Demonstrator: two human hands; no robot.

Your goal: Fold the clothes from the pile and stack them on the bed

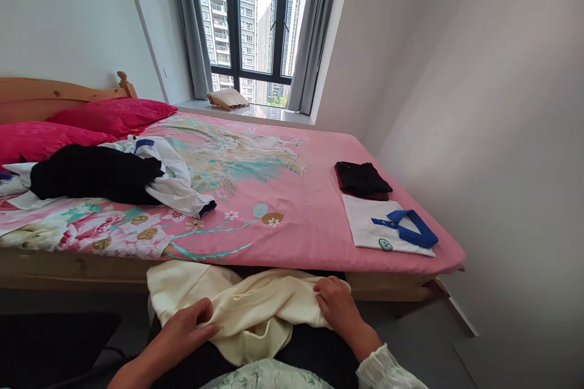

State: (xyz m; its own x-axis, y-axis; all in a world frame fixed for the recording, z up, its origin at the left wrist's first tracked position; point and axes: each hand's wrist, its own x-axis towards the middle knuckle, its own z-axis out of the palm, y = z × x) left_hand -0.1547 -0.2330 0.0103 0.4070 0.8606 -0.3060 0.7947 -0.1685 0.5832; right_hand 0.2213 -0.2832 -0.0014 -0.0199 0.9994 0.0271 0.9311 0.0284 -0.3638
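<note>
A cream-coloured garment (255, 301) lies loosely bunched across my lap, against the near side of the bed. My left hand (187, 328) is at its left part, fingers curled at the cloth with the thumb in front; some fingertips are hidden. On the right end, my right hand (340, 310) has its fingers bent over the fabric, gripping it. The garment's folds hide its exact kind.
On the pink flowered bed (296, 213), a folded white polo shirt (365, 225) with a blue collar lies at the right, beside folded dark clothes (365, 179). Black clothing (95, 173) and a white shirt (176, 179) are heaped left, near red pillows (114, 115).
</note>
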